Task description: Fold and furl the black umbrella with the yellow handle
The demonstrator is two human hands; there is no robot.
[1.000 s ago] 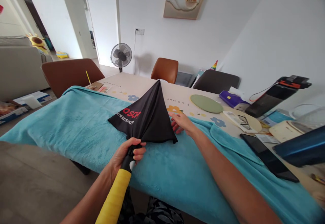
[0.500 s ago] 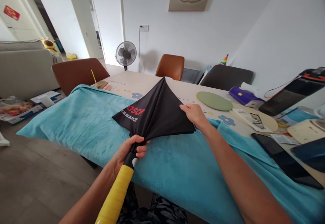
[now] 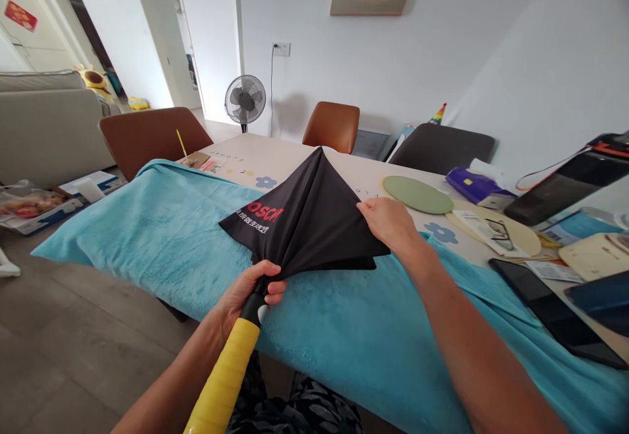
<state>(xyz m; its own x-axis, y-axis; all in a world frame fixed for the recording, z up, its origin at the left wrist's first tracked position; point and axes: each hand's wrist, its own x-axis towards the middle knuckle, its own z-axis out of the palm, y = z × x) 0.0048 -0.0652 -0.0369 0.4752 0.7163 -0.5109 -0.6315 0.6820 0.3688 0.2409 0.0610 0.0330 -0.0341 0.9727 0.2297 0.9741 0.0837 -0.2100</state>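
A black umbrella (image 3: 309, 217) with red and white lettering lies closed on a turquoise blanket (image 3: 147, 224) spread over the table. Its yellow handle (image 3: 223, 381) points toward me over the table's near edge. My left hand (image 3: 246, 293) is wrapped round the shaft just above the handle, where the cloth gathers. My right hand (image 3: 390, 224) grips a fold of the black canopy at its right side and holds it out sideways.
Brown chairs (image 3: 147, 139) stand at the far side, a fan (image 3: 244, 101) behind them. On the table's right: a green round mat (image 3: 417, 195), a purple tissue pack (image 3: 472, 186), glasses on papers (image 3: 494, 232), a black phone (image 3: 555, 313). A sofa (image 3: 44, 126) is at left.
My right hand moved from the blanket beside the umbrella onto the canopy, took hold of a fold and drew it out to the right. The left hand stayed on the shaft.
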